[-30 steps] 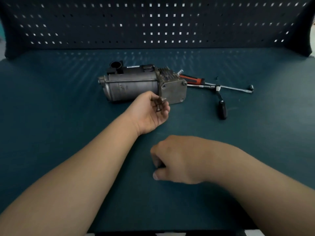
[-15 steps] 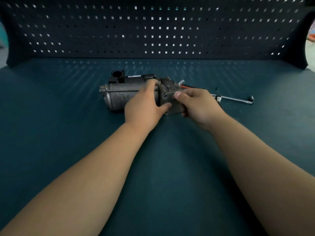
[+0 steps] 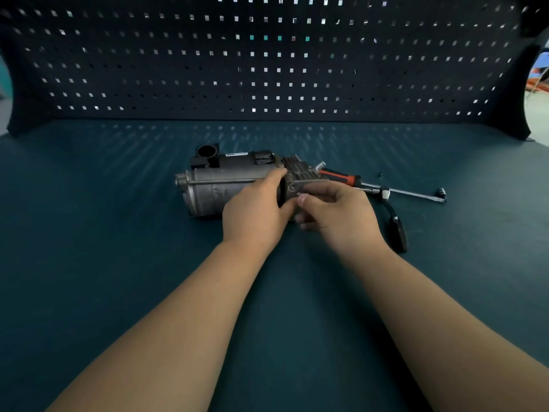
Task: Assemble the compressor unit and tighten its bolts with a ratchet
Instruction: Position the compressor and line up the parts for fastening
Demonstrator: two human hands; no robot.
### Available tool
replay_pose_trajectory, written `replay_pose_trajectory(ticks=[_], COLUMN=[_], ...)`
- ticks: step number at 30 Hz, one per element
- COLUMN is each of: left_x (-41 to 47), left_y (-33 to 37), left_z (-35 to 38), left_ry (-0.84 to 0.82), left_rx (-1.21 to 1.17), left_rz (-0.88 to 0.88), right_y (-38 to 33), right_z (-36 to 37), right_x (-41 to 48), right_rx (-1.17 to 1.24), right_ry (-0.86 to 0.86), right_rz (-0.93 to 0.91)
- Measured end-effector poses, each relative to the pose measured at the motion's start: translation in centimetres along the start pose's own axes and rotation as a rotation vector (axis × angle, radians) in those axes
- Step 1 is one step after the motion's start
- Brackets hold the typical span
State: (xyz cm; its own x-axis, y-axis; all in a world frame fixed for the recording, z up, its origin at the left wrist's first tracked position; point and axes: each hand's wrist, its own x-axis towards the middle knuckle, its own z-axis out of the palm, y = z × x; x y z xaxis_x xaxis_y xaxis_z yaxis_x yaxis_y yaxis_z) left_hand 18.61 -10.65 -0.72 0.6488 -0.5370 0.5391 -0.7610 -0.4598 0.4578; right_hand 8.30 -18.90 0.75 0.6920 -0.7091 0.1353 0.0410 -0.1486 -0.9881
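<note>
The grey compressor (image 3: 214, 188) lies on its side on the dark green mat, with a black port on top and a finned head (image 3: 297, 168) at its right end. My left hand (image 3: 255, 212) grips the body just left of the head, thumb over the top. My right hand (image 3: 338, 212) is curled against the square end plate (image 3: 310, 182) and pinches a small bolt between thumb and forefinger at the plate's face. The bolt is mostly hidden by the fingers. The ratchet (image 3: 396, 230), with its black handle, lies untouched just right of my right hand.
A red and black screwdriver handle (image 3: 338, 176) lies behind the compressor head. A long steel extension bar (image 3: 416, 194) runs right to a small socket (image 3: 441, 191). The perforated back panel (image 3: 267, 69) closes off the far side of the mat (image 3: 118, 263).
My left hand went from holding small bolts in front of the compressor to gripping its body. My right hand rose from the mat to the end plate and has shifted slightly against it.
</note>
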Motion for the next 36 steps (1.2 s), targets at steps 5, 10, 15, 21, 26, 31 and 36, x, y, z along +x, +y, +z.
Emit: replay_pose_trajectory(ticks=[5,10,15,21,26,31,36], left_x=[-0.2,-0.3,-0.3,-0.4,-0.3,-0.4,-0.3], left_y=[-0.1,-0.2,-0.3,-0.2,-0.2,-0.1,-0.4], left_z=[0.0,0.0,0.0,0.0,0.0,0.1,0.1], left_ry=[-0.011,0.004,0.001,-0.004,-0.026,-0.049,-0.091], left_rx=[0.004,0.007,0.012,0.026,0.033,0.013,-0.033], left_rz=[-0.008,-0.005,0.005,0.028,0.014,0.003,0.012], right_y=[0.4,0.4,0.2,0.1,0.1,0.1,-0.1], right_z=[0.3,0.6,0.7,0.8,0.9,0.9,1.1], right_x=[0.7,0.9,1.1,0.9,1.1,1.3,0.9], right_rx=[-0.289,-0.537,-0.606,-0.642,-0.650,-0.672,-0.774], right_ry=[0.085,0.136,0.107,0.137,0.140,0.166,0.182], right_rz=[-0.144,-0.327,-0.361,-0.389,-0.358,-0.361,-0.405])
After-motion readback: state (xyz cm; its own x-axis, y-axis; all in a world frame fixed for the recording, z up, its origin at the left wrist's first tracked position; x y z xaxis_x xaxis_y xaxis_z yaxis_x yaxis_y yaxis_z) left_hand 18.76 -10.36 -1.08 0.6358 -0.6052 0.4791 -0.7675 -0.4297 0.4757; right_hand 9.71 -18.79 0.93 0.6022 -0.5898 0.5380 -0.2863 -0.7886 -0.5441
